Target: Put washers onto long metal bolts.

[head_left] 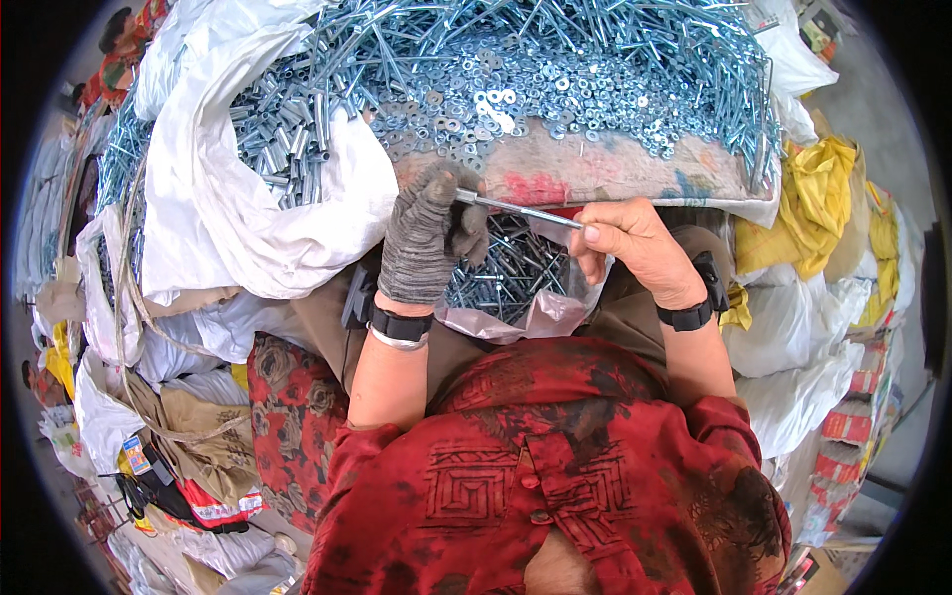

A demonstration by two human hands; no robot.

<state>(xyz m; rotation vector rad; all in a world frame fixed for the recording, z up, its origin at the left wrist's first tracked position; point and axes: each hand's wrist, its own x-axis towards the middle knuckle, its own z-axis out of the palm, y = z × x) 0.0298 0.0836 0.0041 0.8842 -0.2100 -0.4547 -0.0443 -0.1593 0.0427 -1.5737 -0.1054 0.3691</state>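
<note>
A slim metal bolt (526, 211) spans the gap between my hands, with a wider sleeve-like section at its left end. My left hand (424, 238), in a grey knit glove, is closed round that wider end. The bare right hand (635, 243) pinches the opposite end between thumb and fingers. Beneath the bolt, an opened plastic bag (545, 319) between my knees holds many dark metal bolts (501, 273). Just beyond my hands, loose flat washers (555, 94) cover a stained, cloth-covered work surface (595, 164).
Long thin rods or bolts (516, 30) are heaped at the far side. Short metal sleeves (288, 144) spill from a white sack (203, 208) at the left. Yellow sacks (808, 208) and white bags (803, 327) crowd the right. A flowered cushion (288, 426) lies by my left side.
</note>
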